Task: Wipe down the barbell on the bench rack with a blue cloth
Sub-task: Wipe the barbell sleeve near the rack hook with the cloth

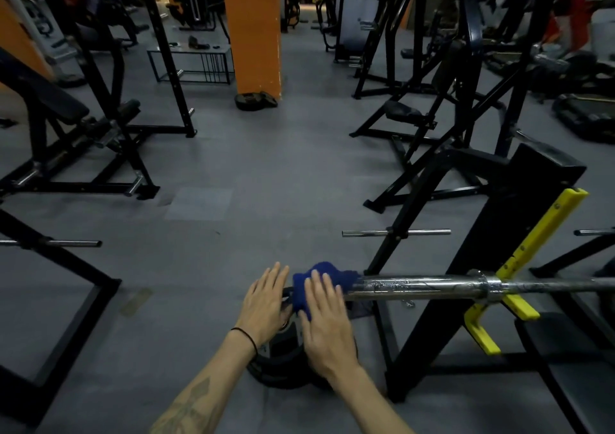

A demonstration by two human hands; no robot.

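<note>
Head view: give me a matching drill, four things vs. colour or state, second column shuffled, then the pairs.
Things:
1. cloth
2. barbell
3. rack hook
4. left hand

Colour or state:
a. yellow, cradling the bar's shaft
b. blue, draped over the sleeve end
c. fingers straight, beside the bar's end
d. chrome, lying level in the rack

Pairs: 1-b, 2-d, 3-a, 4-c

The right hand lies flat on the cloth.

Open floor [233, 174] L of bar end; rack upright [472, 233] + yellow hook [519, 310] blocking R.
</note>
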